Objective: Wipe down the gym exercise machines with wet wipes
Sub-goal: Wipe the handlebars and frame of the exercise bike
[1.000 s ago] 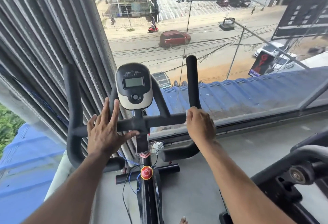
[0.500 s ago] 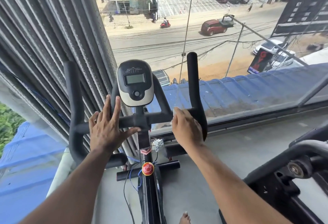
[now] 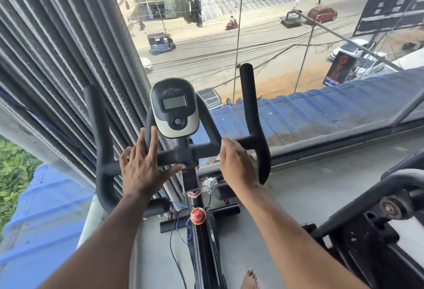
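Observation:
A black exercise bike stands in front of me, with its grey-and-black console (image 3: pixel 174 107) above the handlebar crossbar (image 3: pixel 206 149). My left hand (image 3: pixel 142 169) rests on the left half of the crossbar, fingers straight and pointing up, thumb spread toward the stem. My right hand (image 3: pixel 237 165) lies over the right half of the crossbar, just inside the right upright grip (image 3: pixel 249 96), fingers bent over a white wet wipe (image 3: pixel 222 150). Only an edge of the wipe shows past my fingertips.
A red knob (image 3: pixel 198 215) sits on the bike frame below the stem, with loose blue wires beside it. Another black machine (image 3: pixel 378 220) stands close on the right. A glass window (image 3: pixel 252 36) and a corrugated shutter (image 3: pixel 57 48) are just beyond the bars. My bare foot (image 3: pixel 250 279) is on the floor.
My right hand has slid left along the crossbar with the wipe, from the right upright grip toward the centre. My left hand has stayed in place.

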`<action>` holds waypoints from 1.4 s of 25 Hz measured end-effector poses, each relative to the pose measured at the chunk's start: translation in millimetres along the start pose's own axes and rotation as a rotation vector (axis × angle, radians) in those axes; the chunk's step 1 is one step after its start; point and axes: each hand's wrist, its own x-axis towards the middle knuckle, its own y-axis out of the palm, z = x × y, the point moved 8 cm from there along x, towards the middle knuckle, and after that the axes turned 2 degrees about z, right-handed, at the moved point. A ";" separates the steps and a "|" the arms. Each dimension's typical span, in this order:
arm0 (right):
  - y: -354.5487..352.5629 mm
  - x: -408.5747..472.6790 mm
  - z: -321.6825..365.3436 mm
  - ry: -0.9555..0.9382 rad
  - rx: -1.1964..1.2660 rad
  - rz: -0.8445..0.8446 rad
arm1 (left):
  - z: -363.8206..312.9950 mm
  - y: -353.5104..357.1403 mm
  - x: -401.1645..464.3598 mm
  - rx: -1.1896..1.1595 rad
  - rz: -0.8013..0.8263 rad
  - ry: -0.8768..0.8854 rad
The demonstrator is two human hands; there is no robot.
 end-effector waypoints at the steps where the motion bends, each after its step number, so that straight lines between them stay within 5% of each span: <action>1: -8.0 3.1 -7.1 -0.005 -0.019 0.007 | -0.4 0.0 -0.2 -0.003 -0.001 0.002; 6: -41.2 17.5 -69.9 0.115 -0.213 -0.009 | -1.4 0.4 1.3 -0.004 -0.004 0.007; 12: -1.3 2.6 -8.8 0.047 0.125 -0.036 | 0.6 -0.8 0.7 -0.015 -0.017 -0.006; 15: -22.2 -3.5 -59.6 0.188 0.481 -0.152 | 0.6 1.6 1.6 -0.002 -0.016 -0.003; 18: -25.5 -31.5 -180.9 0.640 1.020 -0.407 | 1.2 1.8 3.9 0.004 -0.019 0.002; 21: 32.6 -45.0 -210.3 0.883 1.630 -0.203 | 1.4 1.3 1.6 0.009 -0.014 0.004; 24: 74.3 -26.2 -176.7 0.756 1.822 0.020 | 1.4 0.8 1.0 -0.003 -0.032 -0.008; 29: 119.8 8.7 -125.3 0.549 2.419 -0.015 | -4.7 0.9 3.1 0.030 -0.037 0.000; 35: 128.0 26.8 -98.0 0.350 2.277 0.237 | -1.1 3.2 4.5 0.027 -0.065 0.012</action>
